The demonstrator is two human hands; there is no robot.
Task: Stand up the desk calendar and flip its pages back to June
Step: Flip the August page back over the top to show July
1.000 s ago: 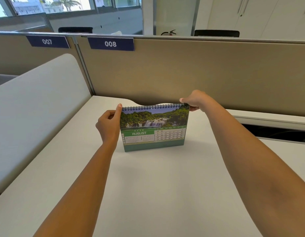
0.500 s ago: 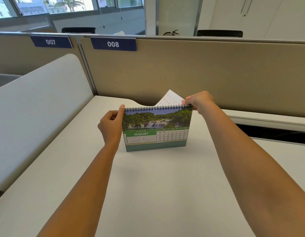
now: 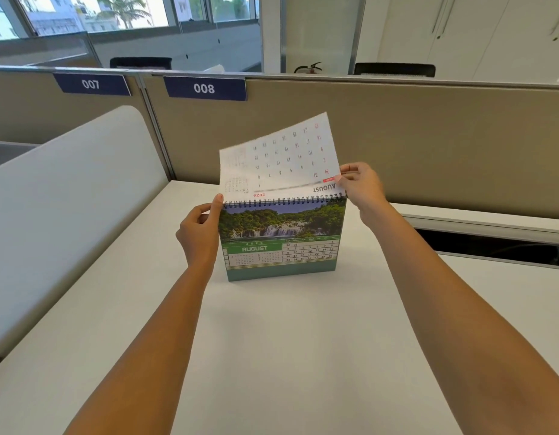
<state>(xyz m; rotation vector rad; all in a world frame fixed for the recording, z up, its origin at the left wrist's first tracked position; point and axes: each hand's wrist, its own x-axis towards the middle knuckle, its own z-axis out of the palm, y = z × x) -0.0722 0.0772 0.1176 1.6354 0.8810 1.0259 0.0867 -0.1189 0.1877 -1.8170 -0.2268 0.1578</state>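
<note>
Beige cubicle partitions (image 3: 397, 146) carrying blue plates numbered 007 (image 3: 91, 84) and 008 (image 3: 204, 88) close off the far edge of a white desk (image 3: 287, 356), with windows and white cupboards beyond them. At 9 o'clock a white rounded side panel (image 3: 68, 199) borders the desk; at 3 o'clock a dark cable slot (image 3: 491, 246) runs along the back edge. No containers show.

Near the desk's middle, toward 12 o'clock, the desk calendar (image 3: 281, 240) stands upright on its base, its front page showing a waterfall photo and the word AUGUST. The left hand (image 3: 198, 233) grips the calendar's left edge, thumb pressed against the top corner by the spiral binding. The right hand (image 3: 361, 186) pinches the lower right corner of a loose page (image 3: 281, 158), which stands raised above the spiral, tilted, its printed dates upside down.
</note>
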